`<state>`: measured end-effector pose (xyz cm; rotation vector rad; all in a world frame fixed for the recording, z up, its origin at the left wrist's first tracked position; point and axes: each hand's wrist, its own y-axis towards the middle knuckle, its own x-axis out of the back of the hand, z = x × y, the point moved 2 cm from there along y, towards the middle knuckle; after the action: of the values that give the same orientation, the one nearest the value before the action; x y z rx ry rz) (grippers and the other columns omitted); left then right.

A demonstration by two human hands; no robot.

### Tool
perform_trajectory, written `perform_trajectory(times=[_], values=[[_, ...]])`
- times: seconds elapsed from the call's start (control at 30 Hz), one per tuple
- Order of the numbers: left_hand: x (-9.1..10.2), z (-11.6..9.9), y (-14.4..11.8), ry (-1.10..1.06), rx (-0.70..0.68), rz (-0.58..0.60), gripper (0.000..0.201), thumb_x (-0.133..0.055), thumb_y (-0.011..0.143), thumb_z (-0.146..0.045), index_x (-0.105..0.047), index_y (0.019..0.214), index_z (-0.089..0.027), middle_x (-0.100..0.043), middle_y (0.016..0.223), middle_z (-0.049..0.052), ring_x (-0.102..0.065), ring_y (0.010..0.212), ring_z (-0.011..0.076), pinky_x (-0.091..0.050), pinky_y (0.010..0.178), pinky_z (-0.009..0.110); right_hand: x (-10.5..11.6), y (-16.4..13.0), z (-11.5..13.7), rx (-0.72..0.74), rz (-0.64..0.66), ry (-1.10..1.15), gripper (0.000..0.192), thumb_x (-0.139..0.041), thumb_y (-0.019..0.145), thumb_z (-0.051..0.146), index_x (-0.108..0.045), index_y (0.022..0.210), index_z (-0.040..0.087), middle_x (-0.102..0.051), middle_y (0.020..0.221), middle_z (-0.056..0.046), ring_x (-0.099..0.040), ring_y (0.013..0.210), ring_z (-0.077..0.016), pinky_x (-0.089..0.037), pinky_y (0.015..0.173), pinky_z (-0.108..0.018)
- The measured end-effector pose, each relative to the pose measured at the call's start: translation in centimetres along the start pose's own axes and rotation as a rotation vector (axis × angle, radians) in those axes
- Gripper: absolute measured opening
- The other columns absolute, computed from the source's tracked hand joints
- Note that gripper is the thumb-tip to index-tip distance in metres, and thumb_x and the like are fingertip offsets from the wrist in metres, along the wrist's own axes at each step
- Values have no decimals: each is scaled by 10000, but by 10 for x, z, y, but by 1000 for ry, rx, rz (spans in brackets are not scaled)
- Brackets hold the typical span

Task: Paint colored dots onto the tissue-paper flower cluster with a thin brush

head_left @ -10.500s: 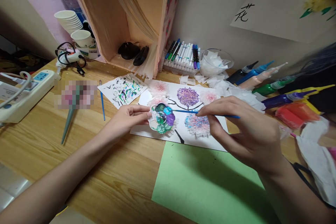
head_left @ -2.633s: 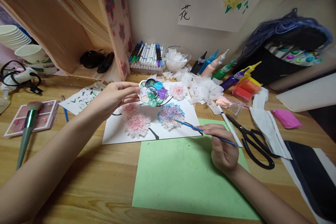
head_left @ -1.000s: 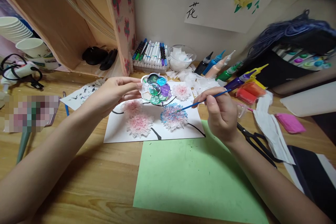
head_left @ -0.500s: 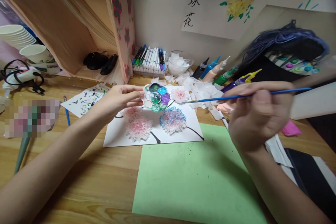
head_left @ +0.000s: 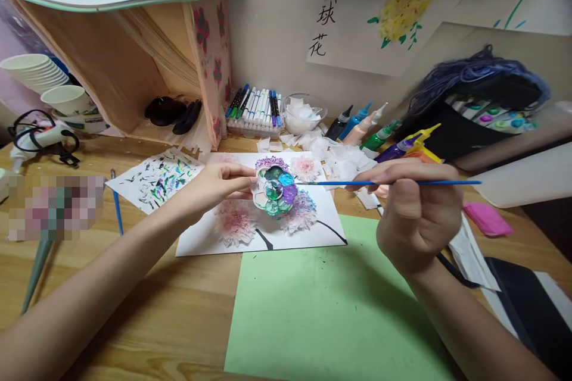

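centrally, a flower-shaped palette (head_left: 273,189) is pinched at its rim by the left hand (head_left: 222,184) and held above the white sheet (head_left: 214,244) bearing tissue flowers (head_left: 235,225). a thin blue brush (head_left: 388,183) is gripped level in the closed right hand (head_left: 413,214), its tip just beside the palette's blue well. a green sheet (head_left: 322,309) lies below.

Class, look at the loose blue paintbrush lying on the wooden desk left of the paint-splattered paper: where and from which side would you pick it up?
Pinch the thin blue paintbrush at mid-handle, probably from above. It lies flat on the wooden desk, running front to back, with bare wood on its left; the splattered paper crowds its right.
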<state>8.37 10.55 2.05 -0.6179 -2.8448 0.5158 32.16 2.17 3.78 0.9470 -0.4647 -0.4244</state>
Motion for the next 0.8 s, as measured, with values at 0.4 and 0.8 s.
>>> perform_trajectory(times=[0.4,0.8], values=[[-2,-1,-1,-9,-9,12,283,-859,586,-363,-778,795,-188,-751,874,70,-699,911,231,-588,848,350,0,-4,-7,-78,117,-70,166,-476,954,269,-635,911,246,-643,799,-18,-630,693,-156,-483,628,-343],[17,2,7,-61,-30,-42,320,-864,610,-330,-773,870,-167,-759,898,69,-713,820,179,-582,831,284,-3,-3,-5,-132,5,27,195,-467,941,256,-602,802,237,-578,713,1,-588,618,-145,-430,566,-324]])
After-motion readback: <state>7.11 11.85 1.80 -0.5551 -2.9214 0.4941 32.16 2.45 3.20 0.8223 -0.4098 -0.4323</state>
